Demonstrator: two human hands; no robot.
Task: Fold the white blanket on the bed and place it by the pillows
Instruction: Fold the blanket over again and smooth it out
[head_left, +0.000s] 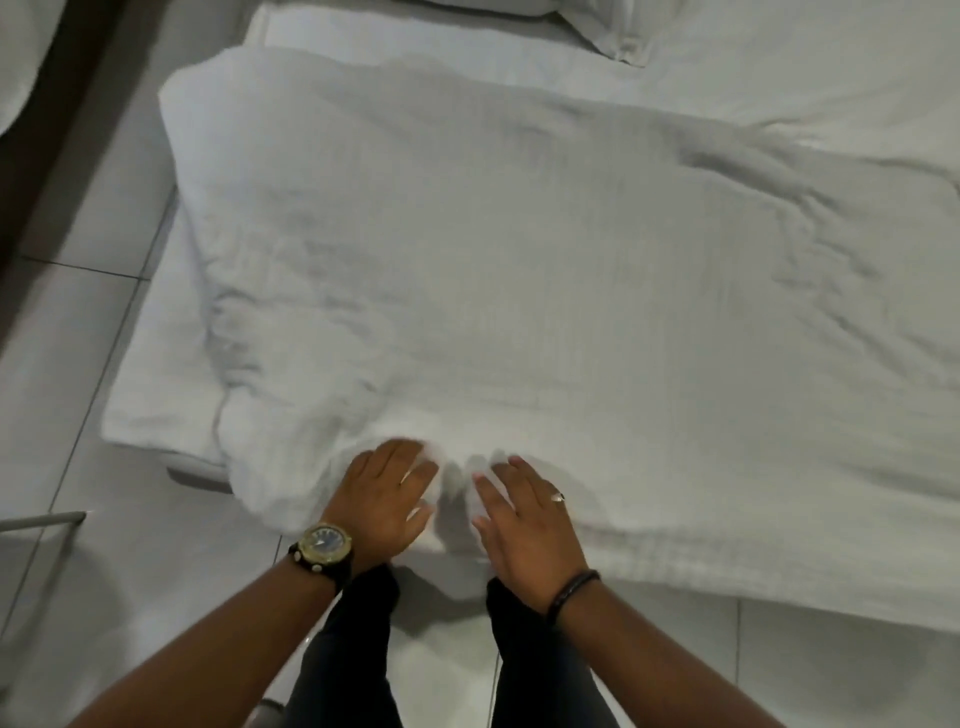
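Observation:
The white blanket (519, 270) lies spread across the bed (810, 67), rumpled along its left side and hanging a little over the near edge. Pillows (602, 26) sit at the head of the bed, at the top of the view. My left hand (387, 499), with a wristwatch, is at the blanket's near edge, its fingers curled into a bunch of the fabric. My right hand (524, 519), wearing a ring and a dark wristband, lies beside it on the blanket with its fingers fairly straight. A small ridge of fabric rises between the two hands.
My legs in dark trousers (358, 649) stand on the pale tiled floor (171, 561) against the bed's near side. A metal frame (47, 519) juts in at the left. A dark wooden strip (67, 135) runs along the upper left.

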